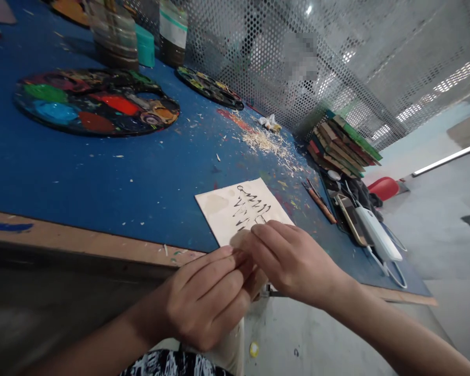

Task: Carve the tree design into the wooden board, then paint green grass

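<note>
Fingers curled, my left hand [209, 292] meets my right hand [285, 256] just over the front edge of the blue table. Both hands are closed and pinched together; whatever lies between the fingertips is hidden. Right behind them a cream-coloured card [219, 206] with black scribbled brush marks lies on the table. My right hand covers its near corner. I cannot tell whether the fingers touch the card or are only in front of it.
A paint-covered palette [96, 122] lies at left, a second palette [209, 86] behind it. Bottles of murky water [115, 39] stand at the back. Pale shavings [268, 146], brushes [319, 201], stacked boards [342, 143], a phone [352, 219] and a white power bank [378, 232] with a cable lie rightward.
</note>
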Demonstrator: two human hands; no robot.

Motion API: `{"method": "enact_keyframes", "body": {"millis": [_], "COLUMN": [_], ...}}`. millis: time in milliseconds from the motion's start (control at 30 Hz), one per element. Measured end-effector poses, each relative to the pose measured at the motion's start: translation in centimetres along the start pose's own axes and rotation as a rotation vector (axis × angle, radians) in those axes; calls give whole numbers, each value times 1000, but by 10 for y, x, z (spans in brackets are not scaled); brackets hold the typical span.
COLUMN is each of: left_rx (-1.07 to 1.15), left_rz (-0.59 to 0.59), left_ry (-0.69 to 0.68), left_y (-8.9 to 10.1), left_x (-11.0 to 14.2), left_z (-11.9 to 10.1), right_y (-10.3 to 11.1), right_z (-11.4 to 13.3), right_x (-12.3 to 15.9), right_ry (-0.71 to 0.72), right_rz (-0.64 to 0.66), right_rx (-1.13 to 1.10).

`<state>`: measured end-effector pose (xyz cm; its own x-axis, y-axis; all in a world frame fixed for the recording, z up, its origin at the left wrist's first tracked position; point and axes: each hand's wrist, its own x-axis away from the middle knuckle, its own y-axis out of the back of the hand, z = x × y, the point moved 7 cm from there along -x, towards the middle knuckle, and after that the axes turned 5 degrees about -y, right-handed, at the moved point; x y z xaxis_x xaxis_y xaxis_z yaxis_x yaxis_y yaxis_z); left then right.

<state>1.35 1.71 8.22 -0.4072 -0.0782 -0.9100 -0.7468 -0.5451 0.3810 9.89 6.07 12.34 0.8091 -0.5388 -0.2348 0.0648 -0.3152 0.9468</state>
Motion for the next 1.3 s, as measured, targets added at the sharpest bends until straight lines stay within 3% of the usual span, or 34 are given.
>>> {"method": "enact_keyframes", "body": {"millis": [200,333,400,467,600,667,733,800,933,1033,1133,1300], "left_rx": [-12,6,15,33,66,74,84,77,61,85,99,71], "left_rz": [3,38,42,41,54,61,56,25,16,74,99,19], "left_ry": [-72,-58,-29,3,18,11,3,-27,-36,3,-3,-68], "left_y": [-2,-5,-4,-3,-3,-4,-5,-5,-4,-4,-5,-5], "left_x": [7,10,10,10,9,10,11,12,12,11,10,12], "left_z": [-1,-1,-2,-2,-3,-2,-1,-1,-1,0,0,-1], "right_y": [-10,-11,-9,-8,-2,5,11,6,-21,-35,-34,-38], "right_z": [-10,-13,-16,-30,-103,-154,-198,-231,-264,-273,-280,-266], "right_x": [0,-1,-3,-3,2,6,5,-3,-10,-1,20,63], "right_ry": [83,63,-5,-158,-585,-784,-899,-958,-1003,-1072,-1187,-1179], "right_rz": [85,104,86,34,-194,-347,-395,-265,-116,-40,-9,88], "right_rx": [-33,-82,-176,-335,-587,-513,-259,69,183,256,338,288]}}
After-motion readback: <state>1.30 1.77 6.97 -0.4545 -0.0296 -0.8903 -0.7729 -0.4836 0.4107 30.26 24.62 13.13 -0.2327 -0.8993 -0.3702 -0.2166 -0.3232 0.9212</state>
